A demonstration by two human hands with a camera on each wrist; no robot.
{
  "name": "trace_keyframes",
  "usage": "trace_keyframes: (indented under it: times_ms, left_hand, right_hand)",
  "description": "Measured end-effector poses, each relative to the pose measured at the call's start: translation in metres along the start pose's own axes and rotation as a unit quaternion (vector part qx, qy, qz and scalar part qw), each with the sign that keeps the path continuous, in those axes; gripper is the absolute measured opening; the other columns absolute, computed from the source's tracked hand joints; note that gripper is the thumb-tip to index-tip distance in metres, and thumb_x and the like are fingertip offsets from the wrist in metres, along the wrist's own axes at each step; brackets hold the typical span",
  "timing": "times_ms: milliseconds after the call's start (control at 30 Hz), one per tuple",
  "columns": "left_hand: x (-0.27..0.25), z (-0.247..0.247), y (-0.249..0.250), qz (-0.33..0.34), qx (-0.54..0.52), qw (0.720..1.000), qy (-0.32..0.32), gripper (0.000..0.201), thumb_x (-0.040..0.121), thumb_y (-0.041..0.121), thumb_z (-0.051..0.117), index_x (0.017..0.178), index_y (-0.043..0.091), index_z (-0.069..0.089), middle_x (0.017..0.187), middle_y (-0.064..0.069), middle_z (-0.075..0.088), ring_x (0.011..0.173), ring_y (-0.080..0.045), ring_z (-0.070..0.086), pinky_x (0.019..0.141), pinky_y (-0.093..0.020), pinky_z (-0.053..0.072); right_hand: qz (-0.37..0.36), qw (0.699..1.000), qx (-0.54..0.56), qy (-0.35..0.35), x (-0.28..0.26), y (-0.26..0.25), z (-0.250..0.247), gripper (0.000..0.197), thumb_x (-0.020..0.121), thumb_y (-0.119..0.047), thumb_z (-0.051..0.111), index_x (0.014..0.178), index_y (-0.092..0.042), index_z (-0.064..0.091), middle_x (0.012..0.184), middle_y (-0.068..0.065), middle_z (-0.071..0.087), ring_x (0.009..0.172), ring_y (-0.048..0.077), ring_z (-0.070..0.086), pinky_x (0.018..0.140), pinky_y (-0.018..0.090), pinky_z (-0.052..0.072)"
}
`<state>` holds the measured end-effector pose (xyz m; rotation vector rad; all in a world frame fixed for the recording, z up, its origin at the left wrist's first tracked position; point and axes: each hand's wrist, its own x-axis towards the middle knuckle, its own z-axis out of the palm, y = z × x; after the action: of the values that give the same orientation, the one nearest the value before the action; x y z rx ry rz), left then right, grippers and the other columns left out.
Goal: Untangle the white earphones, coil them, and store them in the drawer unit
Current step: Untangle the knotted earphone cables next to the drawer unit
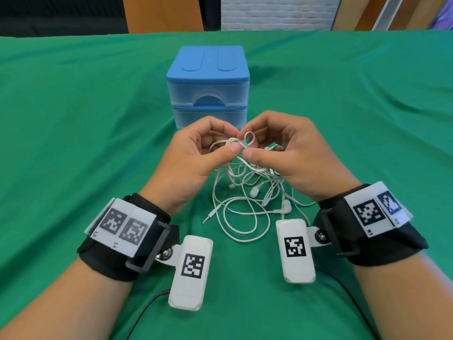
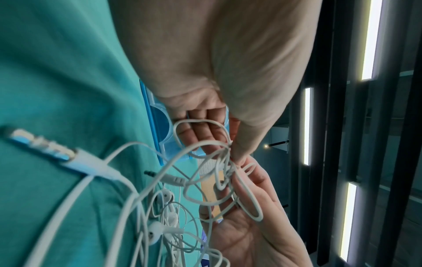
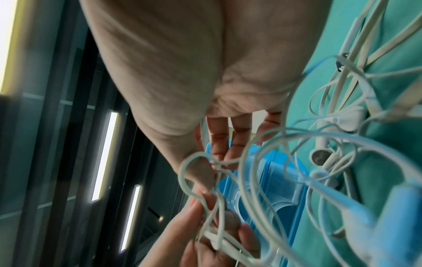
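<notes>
The white earphones [image 1: 245,190] are a tangled bundle of thin cable, held up over the green cloth with loops, earbuds and the jack plug [image 1: 208,218] trailing on it. My left hand [image 1: 208,148] pinches the knot at the top between thumb and fingertips. My right hand [image 1: 267,148] pinches the same knot from the other side, thumb tips almost meeting. A small loop [image 1: 250,138] sticks up between them. The blue drawer unit [image 1: 208,87] stands just behind the hands, both drawers closed. The wrist views show the cable [image 2: 205,162] [image 3: 205,180] close up, running through the fingers.
A green cloth [image 1: 73,119] covers the whole table. Black wires [image 1: 144,312] from the wrist cameras lie on it near the front edge. Wooden panels and a white brick wall stand beyond the far edge.
</notes>
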<state>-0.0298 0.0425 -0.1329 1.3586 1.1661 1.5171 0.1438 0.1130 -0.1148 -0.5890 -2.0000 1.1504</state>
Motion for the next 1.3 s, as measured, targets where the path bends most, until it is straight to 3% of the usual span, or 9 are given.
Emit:
trace_keyframes:
  times_ms: [233,300,400,500,600,700,967,1200,1300]
  left_hand:
    - [0.003,0.002,0.003,-0.028,0.006,1.000,0.009,0.022,0.093,-0.001,0.065,0.112,0.008,0.060,0.083,-0.010,0.070,0.070,-0.012,0.059,0.070,-0.020,0.048]
    - [0.006,0.005,0.004,-0.028,0.023,0.999,0.020,0.027,0.095,-0.003,0.060,0.117,0.011,0.054,0.077,-0.008,0.065,0.066,-0.012,0.058,0.067,-0.020,0.047]
    - [0.011,0.007,0.005,0.016,0.104,0.994,0.041,0.031,0.092,0.000,0.059,0.110,0.024,0.052,0.091,-0.008,0.063,0.077,-0.015,0.061,0.080,-0.037,0.054]
    - [0.010,0.008,0.003,0.052,0.188,0.981,0.018,0.015,0.090,0.005,0.060,0.095,0.019,0.063,0.103,-0.011,0.063,0.082,-0.017,0.061,0.085,-0.042,0.049]
    - [0.008,0.012,0.001,0.064,0.199,0.978,-0.003,0.011,0.089,0.022,0.062,0.093,0.015,0.069,0.107,-0.016,0.061,0.086,-0.031,0.063,0.083,-0.044,0.050]
    - [0.011,0.010,-0.003,0.068,0.222,0.973,0.005,0.014,0.087,0.032,0.070,0.092,0.019,0.069,0.103,-0.006,0.063,0.083,-0.027,0.066,0.076,-0.033,0.051]
    - [0.014,0.005,-0.010,0.083,0.238,0.968,0.019,0.015,0.086,0.023,0.078,0.096,0.018,0.067,0.094,0.006,0.070,0.081,-0.011,0.065,0.077,-0.023,0.050]
    - [0.014,0.001,-0.013,0.063,0.221,0.973,0.012,0.012,0.086,0.028,0.074,0.095,0.021,0.073,0.090,0.008,0.074,0.080,-0.013,0.069,0.076,-0.034,0.056]
    - [0.013,-0.001,-0.020,0.037,0.157,0.987,-0.004,0.013,0.090,0.020,0.074,0.088,0.010,0.067,0.080,0.004,0.066,0.071,-0.010,0.057,0.067,-0.028,0.048]
  right_hand:
    - [0.015,0.999,0.015,0.035,0.003,0.008,0.000,0.009,0.081,-0.002,0.072,0.090,-0.004,0.068,0.088,0.030,0.065,0.073,0.023,0.056,0.071,0.041,0.048]
    - [0.027,0.998,0.029,0.056,0.003,0.009,-0.001,0.008,0.081,0.001,0.071,0.088,-0.001,0.068,0.083,0.029,0.065,0.072,0.023,0.055,0.071,0.041,0.047]
    - [0.041,0.993,0.041,0.103,0.005,0.013,-0.003,0.010,0.079,0.007,0.070,0.083,-0.001,0.067,0.073,0.011,0.065,0.069,0.019,0.056,0.070,0.036,0.047]
    - [0.050,0.987,0.061,0.137,0.007,0.017,-0.004,0.012,0.076,0.003,0.071,0.077,-0.008,0.067,0.074,0.003,0.068,0.070,0.018,0.059,0.071,0.037,0.050]
    - [0.050,0.987,0.071,0.139,0.007,0.018,-0.003,0.011,0.075,0.003,0.073,0.078,-0.005,0.067,0.075,0.006,0.069,0.070,0.019,0.061,0.072,0.037,0.052]
    - [0.048,0.988,0.068,0.129,0.007,0.017,0.001,0.009,0.075,0.003,0.071,0.081,-0.001,0.065,0.074,0.012,0.066,0.067,0.019,0.059,0.067,0.033,0.051]
    - [0.048,0.989,0.068,0.121,0.007,0.016,0.004,0.013,0.075,0.003,0.069,0.079,-0.008,0.065,0.071,0.011,0.063,0.067,0.021,0.056,0.065,0.036,0.044]
    - [0.050,0.991,0.070,0.099,0.006,0.019,0.003,0.011,0.081,0.005,0.072,0.087,-0.003,0.066,0.075,0.011,0.068,0.072,0.022,0.062,0.071,0.034,0.047]
    - [0.052,0.994,0.066,0.077,0.004,0.018,0.003,0.010,0.083,0.004,0.072,0.089,-0.001,0.066,0.074,0.009,0.067,0.069,0.017,0.061,0.069,0.028,0.048]
